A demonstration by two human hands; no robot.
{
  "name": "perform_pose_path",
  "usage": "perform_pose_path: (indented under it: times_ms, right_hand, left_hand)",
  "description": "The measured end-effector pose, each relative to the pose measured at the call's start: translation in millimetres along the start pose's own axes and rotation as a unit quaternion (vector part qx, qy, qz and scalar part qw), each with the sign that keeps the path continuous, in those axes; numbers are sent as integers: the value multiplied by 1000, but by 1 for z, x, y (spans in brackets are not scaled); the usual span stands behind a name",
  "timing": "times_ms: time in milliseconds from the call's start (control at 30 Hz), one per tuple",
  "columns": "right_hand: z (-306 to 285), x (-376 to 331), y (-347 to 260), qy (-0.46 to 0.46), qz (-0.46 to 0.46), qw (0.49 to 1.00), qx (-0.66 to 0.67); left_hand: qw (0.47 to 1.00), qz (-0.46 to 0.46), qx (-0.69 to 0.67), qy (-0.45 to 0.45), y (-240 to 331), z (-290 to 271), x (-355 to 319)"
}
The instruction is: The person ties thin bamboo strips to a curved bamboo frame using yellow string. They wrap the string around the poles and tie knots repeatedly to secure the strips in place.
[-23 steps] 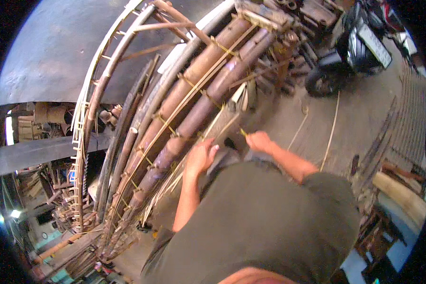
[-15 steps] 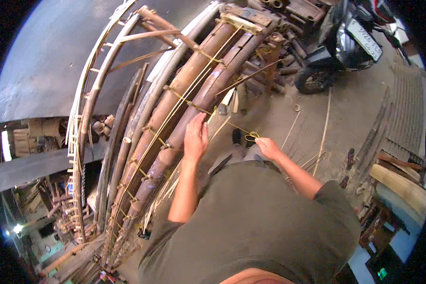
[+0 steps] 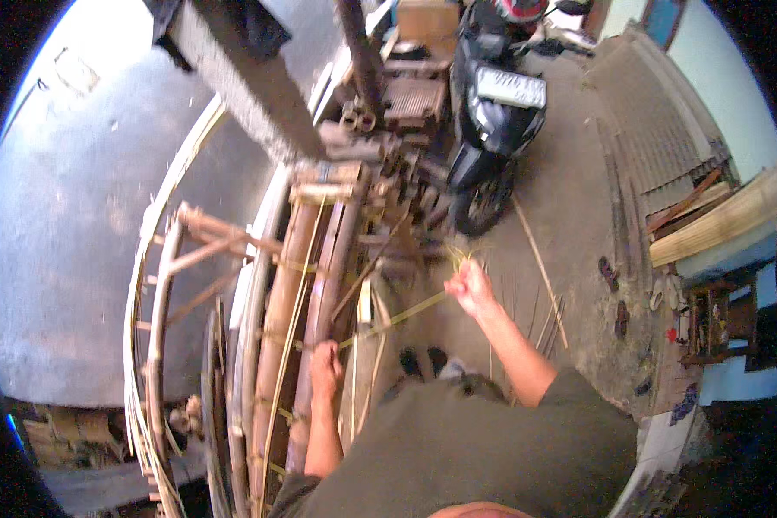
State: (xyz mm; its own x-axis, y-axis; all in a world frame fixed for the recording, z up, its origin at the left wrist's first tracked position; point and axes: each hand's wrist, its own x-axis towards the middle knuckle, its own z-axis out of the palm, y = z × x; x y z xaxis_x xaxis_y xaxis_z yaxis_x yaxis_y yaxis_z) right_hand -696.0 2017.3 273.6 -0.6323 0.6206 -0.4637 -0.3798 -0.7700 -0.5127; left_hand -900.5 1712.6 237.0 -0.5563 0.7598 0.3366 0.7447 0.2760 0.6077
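Note:
My right hand (image 3: 470, 289) is closed in a fist round a yellow cord (image 3: 406, 312), and loose loops of it stick up past the knuckles. From this fist the cord runs taut, down and left, to my left hand (image 3: 325, 367). That hand is closed at the edge of a thick brown bamboo pole (image 3: 325, 285), where the cord meets the pole; its fingertips are partly hidden. Beside it lies a second thick bamboo pole (image 3: 282, 302), tied to the first at intervals. A thin pale strip runs lengthwise along the pair.
A bamboo ladder-like frame (image 3: 160, 302) stands at the left by the grey wall (image 3: 69, 285). A concrete post (image 3: 242, 86) slants above the poles. Ahead stands a black motorbike (image 3: 492, 129) near piled bamboo offcuts (image 3: 406, 173). Corrugated sheets (image 3: 656, 129) lie at the right.
My right hand has moved forward, drawing the cord taut. The left hand, flat and open before, is now closed against the pole. The view has swung, showing more of the motorbike.

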Motion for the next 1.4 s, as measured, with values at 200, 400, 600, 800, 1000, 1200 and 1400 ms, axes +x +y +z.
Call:
perform_pose_path:
  times_ms: [200,400,600,800,1000,1200,1400]
  right_hand:
    - [-39,-13,3,1,-101,994,-49]
    - [-122,-30,32,-19,175,885,-432]
    - [-161,-71,59,58,234,480,-844]
    - [-173,-54,106,-64,77,568,-817]
    - [-102,-37,115,-158,52,563,-809]
    - [-63,-14,122,-193,27,551,-811]
    - [-22,9,121,-210,5,561,-801]
  left_hand:
    - [999,-31,12,-17,18,3,23]
    - [999,-26,-19,31,63,-54,49]
    - [968,-142,112,174,7,-106,44]
    - [955,-244,171,12,-26,-108,-2]
    - [973,-164,156,47,-16,-118,-19]
    - [946,-282,144,62,-12,-146,-4]
    - [905,-327,226,-153,-8,-159,-14]
